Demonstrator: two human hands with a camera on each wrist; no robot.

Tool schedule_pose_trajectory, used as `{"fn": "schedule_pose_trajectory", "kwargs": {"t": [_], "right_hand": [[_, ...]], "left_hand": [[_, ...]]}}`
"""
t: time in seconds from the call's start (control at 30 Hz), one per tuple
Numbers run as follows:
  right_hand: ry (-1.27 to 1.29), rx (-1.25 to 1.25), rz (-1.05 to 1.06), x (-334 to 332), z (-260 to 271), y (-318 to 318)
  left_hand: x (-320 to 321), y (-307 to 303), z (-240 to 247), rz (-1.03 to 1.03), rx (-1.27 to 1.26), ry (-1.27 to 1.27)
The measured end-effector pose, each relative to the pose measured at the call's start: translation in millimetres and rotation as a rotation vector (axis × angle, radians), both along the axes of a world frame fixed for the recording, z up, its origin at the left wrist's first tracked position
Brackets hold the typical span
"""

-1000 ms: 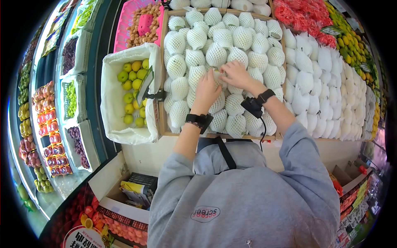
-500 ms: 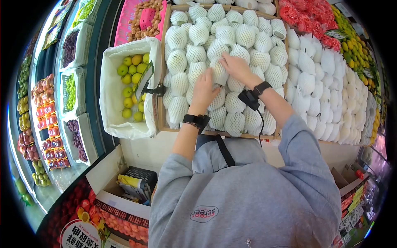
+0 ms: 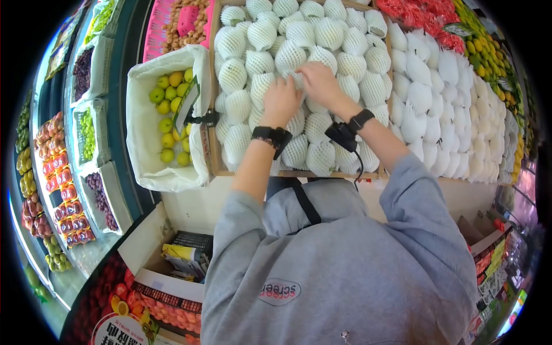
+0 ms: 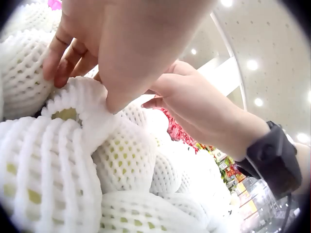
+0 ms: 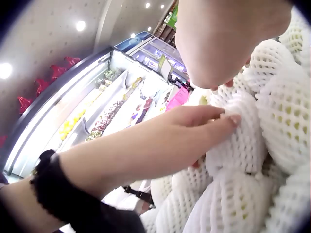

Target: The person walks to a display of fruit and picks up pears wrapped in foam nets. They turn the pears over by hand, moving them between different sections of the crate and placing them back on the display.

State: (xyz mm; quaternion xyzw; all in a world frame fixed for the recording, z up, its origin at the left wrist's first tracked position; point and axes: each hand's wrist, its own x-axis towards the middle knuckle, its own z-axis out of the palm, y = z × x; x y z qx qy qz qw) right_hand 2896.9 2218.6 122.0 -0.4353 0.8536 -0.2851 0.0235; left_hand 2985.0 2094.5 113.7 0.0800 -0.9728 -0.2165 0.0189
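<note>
A wooden crate (image 3: 299,172) holds a heap of fruit in white foam nets. Both of my hands meet on one netted fruit (image 3: 294,76) near the middle of the heap. My left hand (image 3: 286,87) pinches the open edge of that fruit's foam net (image 4: 73,102) between thumb and fingers, and yellow-green skin shows through the opening. My right hand (image 3: 305,75) curls its fingers over the same fruit from the other side. In the right wrist view, the left hand (image 5: 214,121) has its fingertips nipping the net (image 5: 233,145) below the right hand (image 5: 228,43).
A white-lined bin (image 3: 144,149) of green and yellow fruit stands left of the crate. White-wrapped fruit (image 3: 437,103) lies to the right, red packs (image 3: 420,17) behind. A chilled shelf (image 3: 57,172) runs along the left. An open cardboard box (image 3: 184,259) sits below.
Both hands have moved up the heap, away from my body, staying together on netted fruit. The left hand now pinches a net's edge.
</note>
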Motion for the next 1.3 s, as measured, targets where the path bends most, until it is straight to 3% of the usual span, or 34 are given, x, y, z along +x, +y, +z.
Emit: {"fn": "schedule_pose_trajectory", "kwargs": {"t": [0.13, 0.23, 0.27, 0.3, 0.37, 0.4, 0.43, 0.5, 0.57, 0.67, 0.7, 0.8, 0.87, 0.9, 1.0, 1.2, 1.3], "right_hand": [[0.054, 0.031, 0.075, 18.4, -15.1, 17.5], [-0.460, 0.017, 0.111, 0.0, -5.1, 30.8], [-0.464, -0.037, 0.019, -1.6, 2.2, 40.7], [-0.469, -0.089, -0.072, 1.6, 19.5, 51.0], [-0.456, -0.108, -0.240, 18.6, 55.3, 70.4], [-0.437, -0.074, -0.322, 34.5, 74.6, 80.1], [-0.419, -0.038, -0.403, 54.7, 88.7, 86.3], [-0.623, 0.102, -0.397, 102.2, 96.9, 83.9], [-0.586, 0.162, -0.212, 141.6, 92.0, 71.9], [-0.152, 0.297, -0.171, 179.0, 47.6, 49.6], [-0.121, 0.430, -0.201, 186.1, 48.1, 36.4], [0.003, 0.423, -0.271, 199.6, 41.2, 20.9], [0.028, 0.430, -0.323, 206.8, 39.3, 12.5], [0.039, 0.436, -0.351, 211.1, 38.7, 9.7], [0.084, 0.468, -0.412, 217.9, 16.0, 2.1], [0.072, 0.304, -0.563, 218.9, -0.7, -2.1], [-0.034, 0.306, -0.524, 219.4, 5.3, 6.0]], "left_hand": [[-13.4, -1.7, 2.8, -0.031, -0.029, -0.129], [-24.9, -12.7, 7.1, -0.051, 0.046, -0.276], [-28.5, -20.0, 9.1, -0.059, 0.087, -0.331], [-28.7, -33.4, 12.5, -0.164, 0.271, -0.322], [6.4, -41.4, 39.1, -0.045, 0.565, -0.103], [30.4, -48.3, 31.8, -0.083, 0.586, 0.104], [57.6, -49.7, 53.0, -0.016, 0.572, 0.064], [107.9, -60.2, 49.4, 0.037, 0.532, 0.078], [154.6, -62.2, 54.6, 0.067, 0.402, 0.052], [193.8, -65.6, 39.4, -0.082, 0.224, 0.156], [196.9, -64.1, 39.8, -0.070, 0.228, 0.143], [201.9, -53.9, 39.0, -0.044, 0.259, 0.083], [189.5, -50.2, 37.0, -0.048, 0.304, 0.017], [184.4, -48.0, 28.7, -0.112, 0.198, 0.078], [166.8, -36.4, 24.7, -0.102, 0.155, -0.189], [153.6, -33.2, 24.2, -0.074, 0.251, -0.257], [154.0, -33.9, 15.9, -0.068, 0.287, -0.213]]}}
